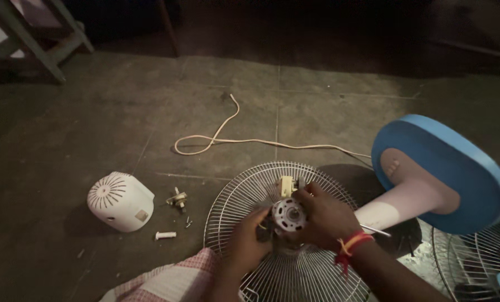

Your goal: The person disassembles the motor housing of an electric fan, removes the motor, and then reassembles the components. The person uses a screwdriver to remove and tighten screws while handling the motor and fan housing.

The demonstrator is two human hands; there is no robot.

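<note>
A: Over the centre of the round white wire fan guard [250, 190] on the floor — item one?

B: Small silver cylindrical fan motor [288, 215], round end face up towards the camera, long axis roughly upright. Right hand [325, 218] curled around its right side, gripping it; left hand [247, 243] closed on its lower left. Both touch it; neither is nearer.

A: Around the guard?

B: Left of it: white domed plastic motor cover [121, 201], a brass fitting [177, 199], a white plastic peg [165, 235]. Behind it: cream power cord [233, 140]. Right of it: blue oval fan base [445, 168] on its white stem, tipped over. A yellow part [286, 185] sits just behind the motor, close against the fingers.
</note>
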